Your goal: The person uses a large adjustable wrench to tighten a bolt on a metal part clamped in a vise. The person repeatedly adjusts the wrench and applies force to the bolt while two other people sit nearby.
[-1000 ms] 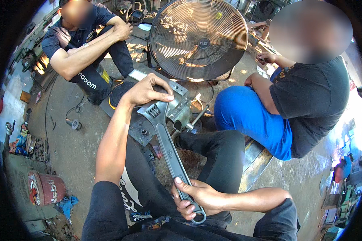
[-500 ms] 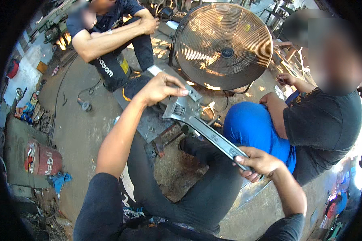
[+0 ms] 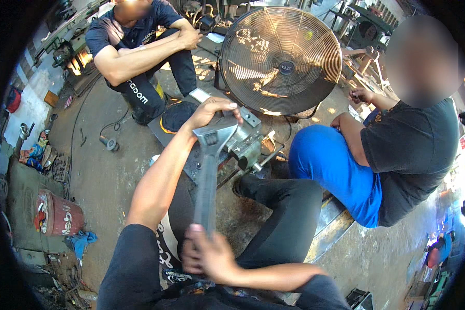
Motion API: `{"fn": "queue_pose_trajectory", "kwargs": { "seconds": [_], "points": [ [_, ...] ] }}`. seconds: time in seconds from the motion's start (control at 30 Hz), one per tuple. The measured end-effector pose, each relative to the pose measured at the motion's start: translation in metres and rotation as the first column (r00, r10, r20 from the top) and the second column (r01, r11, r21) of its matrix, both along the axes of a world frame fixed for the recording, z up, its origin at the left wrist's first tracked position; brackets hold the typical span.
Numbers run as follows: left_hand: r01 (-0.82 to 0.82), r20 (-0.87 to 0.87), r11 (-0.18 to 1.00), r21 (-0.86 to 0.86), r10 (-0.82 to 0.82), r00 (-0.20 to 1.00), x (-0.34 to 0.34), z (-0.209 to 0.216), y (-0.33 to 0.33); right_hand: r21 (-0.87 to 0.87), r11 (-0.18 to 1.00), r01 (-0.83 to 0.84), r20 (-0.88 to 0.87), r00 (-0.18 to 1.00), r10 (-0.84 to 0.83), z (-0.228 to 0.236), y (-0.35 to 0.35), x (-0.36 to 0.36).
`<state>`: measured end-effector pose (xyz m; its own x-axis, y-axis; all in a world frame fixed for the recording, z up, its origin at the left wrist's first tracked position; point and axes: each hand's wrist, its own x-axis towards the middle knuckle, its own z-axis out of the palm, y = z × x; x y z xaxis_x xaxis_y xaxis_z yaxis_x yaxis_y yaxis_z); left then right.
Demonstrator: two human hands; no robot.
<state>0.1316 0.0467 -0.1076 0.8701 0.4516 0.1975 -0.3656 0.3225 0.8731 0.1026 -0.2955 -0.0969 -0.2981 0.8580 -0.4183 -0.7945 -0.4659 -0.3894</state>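
Your right grip (image 3: 209, 253) is closed around the lower end of the large adjustable wrench (image 3: 206, 181), close in front of your waist; that hand and the handle are blurred. The wrench runs up and away from you above the space between your legs (image 3: 284, 206), its head (image 3: 214, 135) at the far end, just in front of your left grip (image 3: 212, 111). The fingers of that hand are curled, but you cannot tell from this view whether they grasp the head or something behind it. Beside the head, on its right, is the metal vise (image 3: 245, 151), with its bar handle (image 3: 269, 158) slanting outward; whether wrench and vise touch is unclear.

Past your left wrist lies a dark round item with an orange edge (image 3: 176, 117). A big round fan (image 3: 280, 62) stands beyond the vise. One person (image 3: 134, 57) sits ahead on your left, forearms crossed over the knees; another, in blue trousers (image 3: 330, 165), sits on your right. A red bucket (image 3: 62, 213) and a blue cloth (image 3: 82, 243) are well to your left.
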Motion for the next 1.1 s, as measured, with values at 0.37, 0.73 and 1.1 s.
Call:
{"fn": "queue_pose_trajectory", "kwargs": {
  "seconds": [0.37,0.73,1.1],
  "points": [
    [-0.61,0.19,0.344,0.714,0.743,0.642,0.007,0.006,-0.042,-0.322,0.647,-0.691,0.596,0.383,0.706,0.066,0.091,0.359],
    [-0.373,-0.054,0.672,0.64,0.524,0.85,-0.016,0.022,0.013,-0.012,0.973,0.232,0.08,0.97,-0.23,0.013,0.042,-0.072],
    [-0.597,-0.193,0.607,0.525,0.768,0.611,-0.16,0.021,-0.067,-0.294,0.857,-0.424,0.7,0.514,0.495,0.058,-0.008,0.214]
  ]
}}
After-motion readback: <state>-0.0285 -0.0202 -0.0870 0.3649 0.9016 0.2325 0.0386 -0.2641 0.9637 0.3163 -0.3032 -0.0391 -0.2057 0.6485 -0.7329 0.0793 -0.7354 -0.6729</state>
